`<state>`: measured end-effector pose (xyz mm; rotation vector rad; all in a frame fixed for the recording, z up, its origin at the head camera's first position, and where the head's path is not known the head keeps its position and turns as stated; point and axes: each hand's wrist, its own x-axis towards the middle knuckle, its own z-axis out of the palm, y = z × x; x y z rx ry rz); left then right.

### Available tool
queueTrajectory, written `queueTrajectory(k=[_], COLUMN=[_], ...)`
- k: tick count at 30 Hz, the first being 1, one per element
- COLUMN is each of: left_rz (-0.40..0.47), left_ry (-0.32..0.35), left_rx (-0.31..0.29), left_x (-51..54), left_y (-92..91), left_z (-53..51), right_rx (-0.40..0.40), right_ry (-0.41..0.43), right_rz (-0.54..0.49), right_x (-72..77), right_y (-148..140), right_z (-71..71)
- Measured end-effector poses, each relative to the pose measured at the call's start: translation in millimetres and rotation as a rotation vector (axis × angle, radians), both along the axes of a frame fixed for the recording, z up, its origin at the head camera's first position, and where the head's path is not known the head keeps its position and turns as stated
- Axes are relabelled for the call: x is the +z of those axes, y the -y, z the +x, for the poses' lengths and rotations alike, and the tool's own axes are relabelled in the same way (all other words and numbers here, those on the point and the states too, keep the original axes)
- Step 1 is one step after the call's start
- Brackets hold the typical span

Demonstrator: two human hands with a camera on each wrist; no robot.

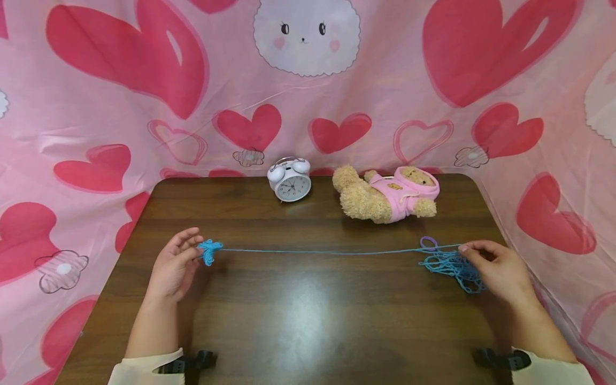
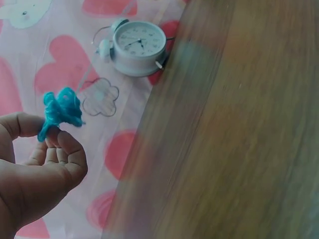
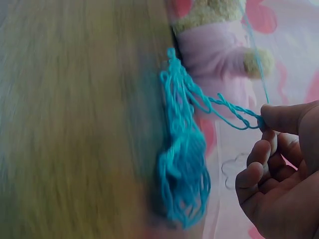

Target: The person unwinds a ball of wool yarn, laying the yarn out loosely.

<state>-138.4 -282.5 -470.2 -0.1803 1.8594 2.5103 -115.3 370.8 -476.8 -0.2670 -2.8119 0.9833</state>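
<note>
Between thumb and fingers, my left hand (image 1: 174, 267) pinches a small bright-blue crocheted piece (image 2: 62, 110) with several lobes. A single strand of blue yarn (image 1: 308, 252) runs nearly straight from it across to my right hand (image 1: 502, 272). There the thumb and a finger pinch the yarn, the other fingers being curled in the right wrist view. From that pinch a few twisted strands lead to a loose, tangled bundle of blue yarn (image 3: 184, 164). Beside the bundle shows a thin purple ring (image 1: 428, 244); what it is made of I cannot tell.
A white twin-bell alarm clock (image 1: 291, 180) stands at the back of the dark wooden table (image 1: 269, 342). A teddy bear in a pink hoodie (image 1: 389, 193) lies to its right. Pink heart-patterned cloth (image 1: 308, 96) hangs behind and along the sides.
</note>
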Motion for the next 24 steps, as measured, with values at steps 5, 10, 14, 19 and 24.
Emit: queueTrajectory(k=[5, 10, 14, 19, 24], left_rz=[0.042, 0.072, 0.112, 0.156, 0.239], left_ry=[-0.017, -0.043, -0.074, -0.116, -0.159], left_rx=[0.031, 0.057, 0.071, 0.096, 0.154], left_x=[0.7, 1.1, -0.1, -1.3, -0.1], left_y=[11.3, 23.1, 32.6, 45.7, 59.1], left_z=[2.5, 6.8, 10.2, 13.2, 13.9], right_rx=[-0.015, -0.023, -0.040, -0.066, -0.070], right_ry=[0.011, 0.008, 0.007, 0.008, -0.004], right_rz=[-0.011, -0.020, 0.000, 0.001, -0.013], right_x=[-1.8, -4.3, -7.2, -11.0, -16.1], right_y=[-16, -29, -38, -46, -52], right_z=[6.6, 12.5, 15.4, 18.3, 21.0])
